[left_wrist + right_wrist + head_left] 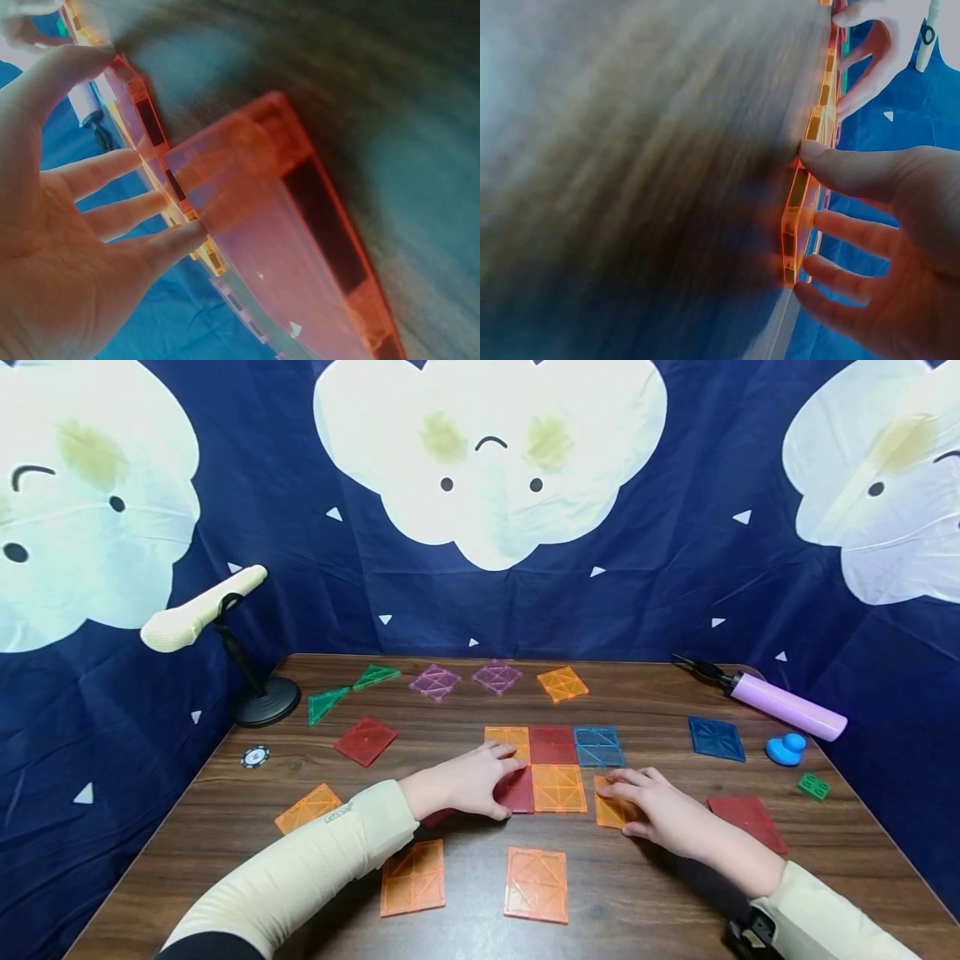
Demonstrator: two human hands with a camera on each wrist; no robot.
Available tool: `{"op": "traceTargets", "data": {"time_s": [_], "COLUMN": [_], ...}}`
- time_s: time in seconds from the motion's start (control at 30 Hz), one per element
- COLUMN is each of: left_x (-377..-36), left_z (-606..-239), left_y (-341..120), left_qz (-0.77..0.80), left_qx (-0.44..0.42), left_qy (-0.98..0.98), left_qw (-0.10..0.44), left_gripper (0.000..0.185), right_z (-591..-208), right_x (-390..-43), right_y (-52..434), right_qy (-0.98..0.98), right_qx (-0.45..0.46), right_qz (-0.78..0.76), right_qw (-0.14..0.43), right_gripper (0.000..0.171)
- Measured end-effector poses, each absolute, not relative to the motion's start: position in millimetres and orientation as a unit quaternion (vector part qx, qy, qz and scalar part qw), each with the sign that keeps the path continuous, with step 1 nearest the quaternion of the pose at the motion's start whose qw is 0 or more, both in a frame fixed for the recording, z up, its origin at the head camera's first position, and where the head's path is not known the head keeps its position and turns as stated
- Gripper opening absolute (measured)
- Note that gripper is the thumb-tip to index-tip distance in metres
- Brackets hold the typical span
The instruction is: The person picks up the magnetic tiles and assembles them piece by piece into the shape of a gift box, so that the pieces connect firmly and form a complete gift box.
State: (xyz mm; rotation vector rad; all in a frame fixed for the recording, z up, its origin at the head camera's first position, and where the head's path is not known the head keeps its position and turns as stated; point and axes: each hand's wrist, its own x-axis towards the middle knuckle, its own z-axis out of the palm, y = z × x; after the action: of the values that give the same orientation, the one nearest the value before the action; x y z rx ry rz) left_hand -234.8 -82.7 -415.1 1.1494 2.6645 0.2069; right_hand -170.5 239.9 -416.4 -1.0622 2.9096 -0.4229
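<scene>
A flat patch of square magnetic tiles lies mid-table: orange [507, 737], red [552, 745] and blue [598, 746] in the far row, a red tile [519, 791] and an orange one [558, 787] in the near row. My left hand [506, 789] rests with straight fingers on the near red tile [270, 225], thumb at its edge. My right hand [618, 802] lies spread over a loose orange tile [611, 814] just right of the patch. Its thumb [832, 161] presses that tile's edge [795, 217].
Loose tiles lie around: orange [412, 877], orange [536, 883], red [747, 822], blue [716, 737], purple [435, 681], green triangles [327, 702]. A microphone stand [262, 702] stands back left. A purple pump [787, 706], blue duck [786, 748] and green brick [813, 786] sit right.
</scene>
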Motion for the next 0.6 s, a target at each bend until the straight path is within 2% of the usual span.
{"op": "traceTargets", "data": {"time_s": [0.23,0.6], "left_x": [-235,-235], "left_z": [-415,-415], "left_y": [-84,-84], "left_qz": [0.074,0.077], "left_qx": [0.392,0.396], "left_qy": [0.910,0.908], "left_qw": [0.113,0.113], "left_gripper": [0.080,0.080], "right_z": [-418,-417], "right_x": [-181,-192], "right_y": [234,227], "right_qy": [0.922,0.922], "right_qx": [-0.360,-0.347], "right_qz": [-0.139,-0.174], "right_qw": [-0.017,0.006], "right_gripper": [0.046,0.043]}}
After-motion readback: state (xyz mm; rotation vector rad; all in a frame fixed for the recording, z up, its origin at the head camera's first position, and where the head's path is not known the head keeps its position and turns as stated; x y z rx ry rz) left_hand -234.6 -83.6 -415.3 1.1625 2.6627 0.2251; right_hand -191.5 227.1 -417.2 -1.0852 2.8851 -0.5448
